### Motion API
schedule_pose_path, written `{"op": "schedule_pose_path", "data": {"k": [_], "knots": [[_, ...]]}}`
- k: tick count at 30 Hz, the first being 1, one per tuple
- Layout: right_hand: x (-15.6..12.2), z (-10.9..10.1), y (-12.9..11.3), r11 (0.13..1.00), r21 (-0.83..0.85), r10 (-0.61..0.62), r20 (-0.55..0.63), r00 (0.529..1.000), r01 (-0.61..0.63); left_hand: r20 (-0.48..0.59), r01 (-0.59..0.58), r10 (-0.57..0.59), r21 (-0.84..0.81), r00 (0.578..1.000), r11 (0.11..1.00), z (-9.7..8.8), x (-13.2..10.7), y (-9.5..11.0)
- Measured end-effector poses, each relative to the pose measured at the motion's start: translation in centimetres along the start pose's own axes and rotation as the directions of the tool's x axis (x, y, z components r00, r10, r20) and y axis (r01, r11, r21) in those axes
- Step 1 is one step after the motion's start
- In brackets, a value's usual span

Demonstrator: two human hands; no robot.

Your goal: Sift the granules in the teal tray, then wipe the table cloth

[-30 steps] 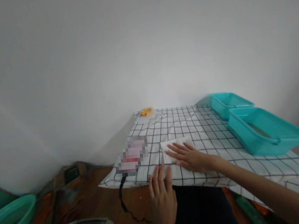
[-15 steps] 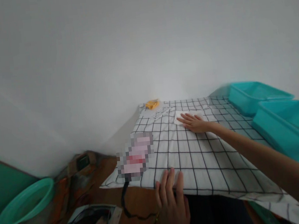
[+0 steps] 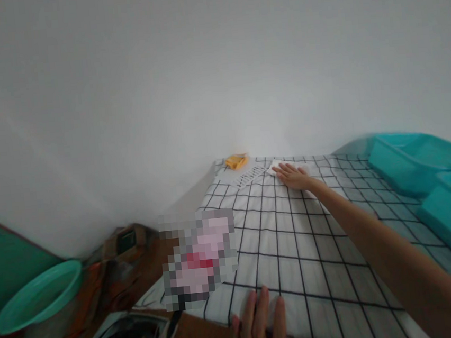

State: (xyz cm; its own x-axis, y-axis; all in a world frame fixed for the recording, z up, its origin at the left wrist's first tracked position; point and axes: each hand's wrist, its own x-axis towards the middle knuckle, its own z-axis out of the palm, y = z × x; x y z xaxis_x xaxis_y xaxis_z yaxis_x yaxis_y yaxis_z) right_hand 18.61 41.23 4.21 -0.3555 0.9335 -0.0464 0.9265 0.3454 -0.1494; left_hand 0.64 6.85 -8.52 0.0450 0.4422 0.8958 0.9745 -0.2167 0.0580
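Note:
My right hand lies flat, fingers stretched out, on a thin white sheet near the far side of the table. Whether the sheet is cloth or paper I cannot tell; most of it is under the palm. Beneath it spreads a white tablecloth with a black grid. At the near edge, the extended fingers of my left hand rest on this tablecloth and hold nothing. Just left of the white sheet is a pale strip with a lattice pattern. A small yellow thing lies behind that strip.
Two teal plastic tubs stand along the right side. A pixelated pink, flat object with a black cord lies on the left of the table. On the floor are a green basin and a cardboard box. A wall rises behind.
My right hand has slid away from me toward the wall, with the white sheet under it. The view has come closer to the table, and my left hand sits lower in the picture.

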Motion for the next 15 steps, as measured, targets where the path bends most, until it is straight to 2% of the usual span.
{"op": "schedule_pose_path", "data": {"k": [6,11,13,15], "knots": [[0.0,-0.9,0.5,0.998,0.051,-0.033,-0.044,0.998,0.035,-0.121,-0.078,0.088,0.083,0.989,0.993,1.4,-0.5,-0.7],[-2.3,-2.4,0.1,0.986,0.156,-0.049,-0.114,0.992,0.067,0.005,0.025,-0.025,0.036,1.000,0.999,0.3,-0.1,0.4],[-4.4,-3.6,-0.4,0.977,0.202,-0.045,-0.143,0.989,0.074,0.042,0.072,-0.071,-0.021,0.997,0.997,-0.5,0.5,1.1],[-7.7,-5.4,-0.7,0.967,0.237,-0.050,-0.163,0.985,0.088,0.073,0.108,-0.103,-0.064,0.992,0.992,-1.2,1.1,1.8]]}}
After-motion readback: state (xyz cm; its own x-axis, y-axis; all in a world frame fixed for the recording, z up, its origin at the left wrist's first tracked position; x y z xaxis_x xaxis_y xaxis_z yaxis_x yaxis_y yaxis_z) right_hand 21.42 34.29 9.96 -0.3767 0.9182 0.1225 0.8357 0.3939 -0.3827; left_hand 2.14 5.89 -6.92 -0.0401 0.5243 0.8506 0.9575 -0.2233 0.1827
